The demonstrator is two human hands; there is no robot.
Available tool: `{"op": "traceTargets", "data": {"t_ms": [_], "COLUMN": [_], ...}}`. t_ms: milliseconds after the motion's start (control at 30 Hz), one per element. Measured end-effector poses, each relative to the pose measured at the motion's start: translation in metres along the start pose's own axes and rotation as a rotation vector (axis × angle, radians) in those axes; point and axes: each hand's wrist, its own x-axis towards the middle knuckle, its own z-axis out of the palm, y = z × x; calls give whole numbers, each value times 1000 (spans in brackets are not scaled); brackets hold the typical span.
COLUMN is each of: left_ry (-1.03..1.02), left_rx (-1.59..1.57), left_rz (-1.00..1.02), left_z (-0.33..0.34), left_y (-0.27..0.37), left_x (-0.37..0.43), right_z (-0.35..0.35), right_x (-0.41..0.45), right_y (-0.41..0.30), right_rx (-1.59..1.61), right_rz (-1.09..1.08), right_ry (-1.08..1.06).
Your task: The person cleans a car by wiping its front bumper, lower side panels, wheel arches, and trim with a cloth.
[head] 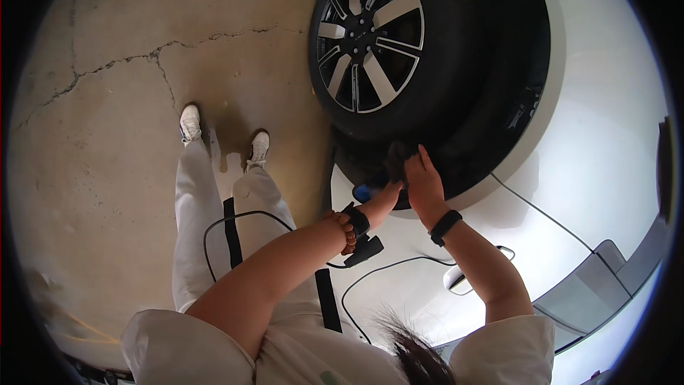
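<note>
Both my hands are at the black wheel-arch trim [465, 171] of a white car, just behind its wheel [368, 40]. A dark, blurred piece, apparently a cloth [396, 158], shows between them. My right hand [426, 179] holds it against the fingers, with one finger stretched out along the trim. Lower and to the left, my left hand [383, 204] reaches in close to the right one; its fingers are mostly hidden. Beside the left wrist is a glossy blue patch [363, 192] with a dark border, too unclear to name.
A black cable [235, 216] loops across my legs to a black device [365, 251] near my left wrist. Another cable [395, 263] runs past the car's door handle [459, 282]. Cracked concrete floor [107, 144] stretches left of my shoes [191, 123].
</note>
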Motion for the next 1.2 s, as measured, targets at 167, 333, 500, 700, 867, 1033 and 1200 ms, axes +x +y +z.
{"op": "traceTargets", "data": {"t_ms": [167, 333, 500, 700, 867, 1033, 1200], "left_ry": [27, -3, -6, -56, 97, 22, 17], "left_rx": [-22, 15, 40, 67, 234, 326, 398], "left_rz": [-28, 58, 120, -68, -202, 168, 214], "left_z": [23, 47, 55, 44, 53, 67, 83], "left_y": [35, 74, 95, 101, 115, 145, 192], "left_x": [-10, -28, -33, -25, -25, -21, -27], "right_z": [-7, -21, -26, -26, -36, -41, -49], "right_x": [-18, -32, -34, -23, -7, -10, -2], "right_y": [55, 105, 133, 133, 149, 180, 242], "right_rx": [44, 177, 102, 101, 292, 199, 153], "right_rz": [29, 9, 38, -20, -133, -248, -248], "right_ry": [85, 218, 231, 137, 43, 76, 230]}}
